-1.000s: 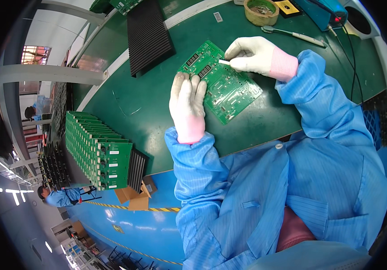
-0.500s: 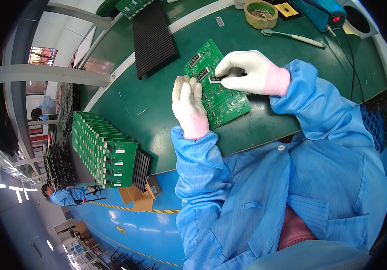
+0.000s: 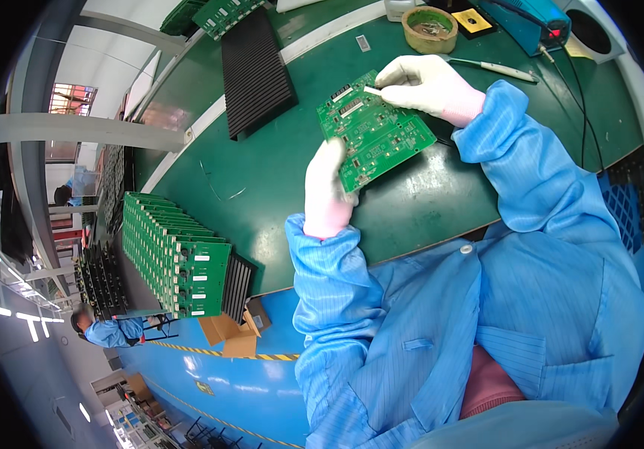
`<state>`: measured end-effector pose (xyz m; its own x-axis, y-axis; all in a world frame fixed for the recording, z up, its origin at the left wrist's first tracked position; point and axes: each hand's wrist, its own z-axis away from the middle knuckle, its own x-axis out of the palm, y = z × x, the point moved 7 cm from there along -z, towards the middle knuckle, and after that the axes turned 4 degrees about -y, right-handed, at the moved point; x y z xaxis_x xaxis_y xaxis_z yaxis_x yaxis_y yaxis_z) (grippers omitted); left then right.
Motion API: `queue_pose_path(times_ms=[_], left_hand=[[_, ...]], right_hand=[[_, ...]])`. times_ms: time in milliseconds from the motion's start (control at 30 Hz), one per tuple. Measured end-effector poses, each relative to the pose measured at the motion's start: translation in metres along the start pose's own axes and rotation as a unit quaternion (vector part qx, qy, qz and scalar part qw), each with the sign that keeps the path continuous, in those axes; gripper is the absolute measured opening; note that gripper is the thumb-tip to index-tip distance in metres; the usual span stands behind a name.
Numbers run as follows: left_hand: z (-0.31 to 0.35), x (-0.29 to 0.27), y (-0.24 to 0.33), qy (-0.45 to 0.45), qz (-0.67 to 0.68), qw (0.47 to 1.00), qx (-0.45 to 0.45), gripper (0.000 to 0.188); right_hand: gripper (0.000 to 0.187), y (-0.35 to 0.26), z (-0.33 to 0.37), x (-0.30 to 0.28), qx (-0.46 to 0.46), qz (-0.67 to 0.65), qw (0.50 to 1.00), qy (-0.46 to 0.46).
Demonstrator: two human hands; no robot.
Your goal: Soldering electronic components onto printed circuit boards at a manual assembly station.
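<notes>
A green circuit board is tilted up off the bench, its left edge gripped in my left hand. The thumb of that hand lies at the edge; the other fingers are mostly hidden beneath. Two dark digit displays with white sides sit on the far part of the board, the nearer display beside the farther display. Above the board's far right corner, my right hand is closed in a pinch on another digit display, of which just a white edge shows. Both hands wear white gloves with pink cuffs.
Many green boards stand in a row in a black rack at left. Another ribbed black rack lies farther back. At far right are a round pot, a white-handled brush and a blue soldering station with cables.
My left hand has taken the board by its edge and raised and tilted it. My right hand has moved away and to the right, and the display it pinches has turned edge-on.
</notes>
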<state>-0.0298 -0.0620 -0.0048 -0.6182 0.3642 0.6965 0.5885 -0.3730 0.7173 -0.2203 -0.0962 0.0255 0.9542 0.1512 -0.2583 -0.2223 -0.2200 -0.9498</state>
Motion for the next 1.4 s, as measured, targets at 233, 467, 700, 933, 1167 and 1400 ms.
queue_pose_path(times_ms=[233, 467, 700, 933, 1167, 1400], left_hand=[[-0.002, -0.008, -0.005, 0.024, -0.101, 0.995, 0.000, 0.041], [-0.001, -0.006, -0.005, 0.026, -0.085, 0.996, -0.004, 0.041], [-0.001, -0.006, -0.006, 0.025, -0.081, 0.996, -0.009, 0.040], [-0.001, -0.003, -0.006, 0.019, -0.103, 0.994, -0.009, 0.041], [-0.001, -0.004, -0.006, 0.016, -0.105, 0.994, -0.013, 0.041], [-0.001, -0.004, -0.007, 0.011, -0.096, 0.995, -0.010, 0.042]], right_hand=[[0.019, -0.025, 0.008, 0.022, -0.152, 0.203, 0.967, -0.023], [0.016, -0.025, 0.012, 0.036, -0.223, 0.269, 0.937, -0.009], [0.015, -0.028, 0.016, 0.038, -0.249, 0.282, 0.926, -0.002], [0.014, -0.029, 0.016, 0.040, -0.255, 0.303, 0.918, 0.002], [0.015, -0.029, 0.017, 0.040, -0.274, 0.290, 0.917, -0.005], [0.015, -0.032, 0.017, 0.039, -0.308, 0.314, 0.898, -0.007]])
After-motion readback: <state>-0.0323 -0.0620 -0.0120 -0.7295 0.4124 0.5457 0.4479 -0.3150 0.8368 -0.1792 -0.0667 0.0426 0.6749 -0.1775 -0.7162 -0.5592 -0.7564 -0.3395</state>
